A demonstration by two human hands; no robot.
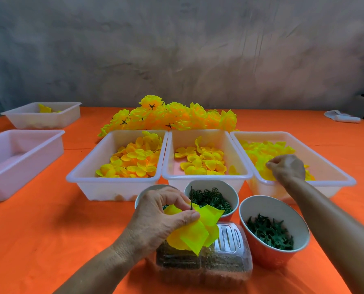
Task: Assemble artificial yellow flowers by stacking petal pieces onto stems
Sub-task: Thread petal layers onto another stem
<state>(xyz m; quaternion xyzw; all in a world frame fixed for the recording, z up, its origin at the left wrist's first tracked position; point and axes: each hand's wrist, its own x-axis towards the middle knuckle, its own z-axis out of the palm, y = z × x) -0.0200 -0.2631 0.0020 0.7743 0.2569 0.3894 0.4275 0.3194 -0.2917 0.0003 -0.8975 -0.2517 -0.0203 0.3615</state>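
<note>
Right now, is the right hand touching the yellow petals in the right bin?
Touching. The head view shows the right hand down inside the right bin, with its curled fingers pinching the yellow petals there.

craft workbench | orange cloth (49,230); sorted petal bins (115,181); bare grey wall (176,49)

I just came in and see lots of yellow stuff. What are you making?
A person is building fake flowers. The left hand pinches a thin dark stem with yellow fabric petals already on it. The right hand reaches into the right white plastic tray for another petal piece. Finished yellow flowers lie piled behind.
</note>
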